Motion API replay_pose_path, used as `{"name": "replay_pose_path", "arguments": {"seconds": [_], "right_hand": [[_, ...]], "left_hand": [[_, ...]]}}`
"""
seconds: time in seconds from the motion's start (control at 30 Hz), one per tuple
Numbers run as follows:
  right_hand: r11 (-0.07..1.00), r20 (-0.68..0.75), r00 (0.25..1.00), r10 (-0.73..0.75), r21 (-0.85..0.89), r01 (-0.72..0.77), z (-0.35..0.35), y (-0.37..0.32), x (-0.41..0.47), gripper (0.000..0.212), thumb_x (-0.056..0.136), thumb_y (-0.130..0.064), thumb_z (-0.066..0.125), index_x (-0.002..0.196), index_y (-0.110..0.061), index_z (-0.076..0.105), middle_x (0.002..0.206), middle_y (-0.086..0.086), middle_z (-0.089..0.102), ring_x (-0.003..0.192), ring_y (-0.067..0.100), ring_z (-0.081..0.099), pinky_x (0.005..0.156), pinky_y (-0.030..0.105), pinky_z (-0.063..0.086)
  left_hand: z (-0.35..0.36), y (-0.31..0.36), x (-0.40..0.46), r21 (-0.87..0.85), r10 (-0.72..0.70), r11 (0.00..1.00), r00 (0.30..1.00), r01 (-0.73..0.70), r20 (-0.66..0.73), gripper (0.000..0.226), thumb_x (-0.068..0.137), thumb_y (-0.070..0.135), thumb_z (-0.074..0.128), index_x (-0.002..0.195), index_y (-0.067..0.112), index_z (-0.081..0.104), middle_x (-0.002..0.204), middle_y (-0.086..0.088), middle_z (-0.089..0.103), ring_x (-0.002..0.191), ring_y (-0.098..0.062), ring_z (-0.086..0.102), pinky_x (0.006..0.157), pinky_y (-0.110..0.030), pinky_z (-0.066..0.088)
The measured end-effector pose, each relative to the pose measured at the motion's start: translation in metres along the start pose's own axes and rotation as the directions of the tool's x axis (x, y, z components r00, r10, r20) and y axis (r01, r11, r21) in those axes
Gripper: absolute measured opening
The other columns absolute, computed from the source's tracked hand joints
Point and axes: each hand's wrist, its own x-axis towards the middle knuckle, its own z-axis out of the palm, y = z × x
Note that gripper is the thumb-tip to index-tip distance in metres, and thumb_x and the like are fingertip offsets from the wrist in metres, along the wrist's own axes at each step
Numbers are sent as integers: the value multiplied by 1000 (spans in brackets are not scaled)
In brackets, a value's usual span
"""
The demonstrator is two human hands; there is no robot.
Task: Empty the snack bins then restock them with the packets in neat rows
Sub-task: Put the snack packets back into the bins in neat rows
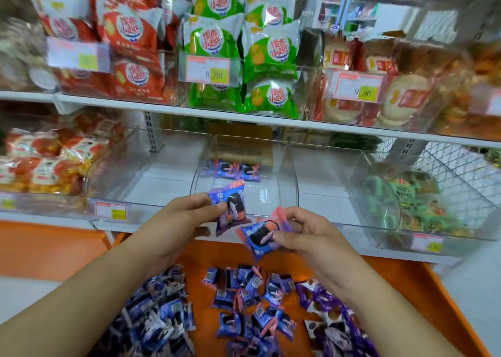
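Observation:
My left hand [187,215] pinches a small blue-and-pink snack packet [230,207] just in front of the middle clear bin [294,177]. My right hand [303,234] grips a second packet of the same kind [257,238], lower and to the right. At the back of the middle bin lies a short row of the same packets [234,170]. The clear bin to its left [113,167] holds nothing visible. Below my hands, an orange tray [423,283] carries several loose packets [249,302] in blue, pink and purple piles.
The upper shelf [217,114] carries bins of red packets [130,44], green packets [244,53] and biscuit packs [379,93], with price tags in front. On the lower shelf, orange snacks [40,161] fill the left bin and green packets [401,202] the right. A wire basket [461,172] stands far right.

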Motion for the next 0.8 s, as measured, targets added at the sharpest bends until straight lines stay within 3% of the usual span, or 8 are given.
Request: {"name": "replay_pose_path", "arguments": {"seconds": [0.07, 0.17, 0.27, 0.37, 0.5, 0.67, 0.8], "right_hand": [[999, -16, 1000, 22, 26, -22, 2, 1, 3, 19, 91, -9, 77, 110, -12, 72, 109, 12, 78, 101, 29, 74, 99, 50, 53], [989, 11, 999, 49, 141, -50, 7, 2, 5, 17, 97, 0, 68, 114, -2, 67, 106, 15, 77, 98, 29, 74, 83, 42, 60], [986, 1, 999, 43, 160, -42, 7, 4, 10, 20, 97, 0, 68, 117, 1, 66, 112, 21, 75, 101, 36, 73, 83, 44, 61], [988, -55, 998, 40, 148, -32, 3, 7, 18, 21, 98, 0, 66, 118, -3, 70, 114, 22, 75, 109, 44, 70, 88, 46, 63], [989, -65, 997, 51, 142, -41, -2, 6, 28, 22, 99, 0, 65, 120, -4, 70, 113, 21, 75, 110, 40, 72, 95, 52, 61], [1000, -139, 990, 21, 4, -21, -25, 1, 47, 15, 97, -2, 70, 111, -6, 71, 114, 16, 75, 99, 32, 77, 86, 47, 64], [997, -295, 954, -50, -72, 30, -61, -5, 67, 10, 97, -3, 69, 104, -9, 72, 106, 10, 77, 93, 32, 78, 88, 55, 63]], "left_hand": [[5, -1, 1, -23, 24, 999, 1000, -24, -12, 23, 101, 18, 63, 111, -1, 70, 107, -13, 78, 96, -22, 66, 83, -36, 44], [16, 0, 3, -79, 18, 997, 1000, -17, 17, 23, 100, 10, 63, 121, 3, 67, 112, -15, 78, 106, -25, 74, 93, -39, 53], [23, 0, 6, 22, 53, 998, 998, -53, 20, 33, 97, 6, 67, 128, 18, 63, 111, -9, 79, 104, -28, 76, 98, -46, 56], [22, -1, 14, 153, 101, 983, 995, -103, 17, 38, 97, 16, 69, 131, 32, 62, 112, -2, 79, 105, -22, 76, 97, -48, 58], [22, -2, 28, 235, 136, 962, 990, -142, 40, 24, 96, 32, 70, 120, 34, 73, 113, 6, 77, 104, -17, 75, 97, -45, 58], [19, 8, 65, 347, 199, 919, 980, -185, -4, 22, 87, 25, 81, 105, 34, 72, 97, 6, 80, 92, -13, 77, 79, -31, 61], [25, 12, 128, 505, 241, 844, 969, -180, -58, 28, 83, 26, 86, 98, 39, 66, 95, 7, 75, 83, -10, 76, 60, -20, 55]]}}
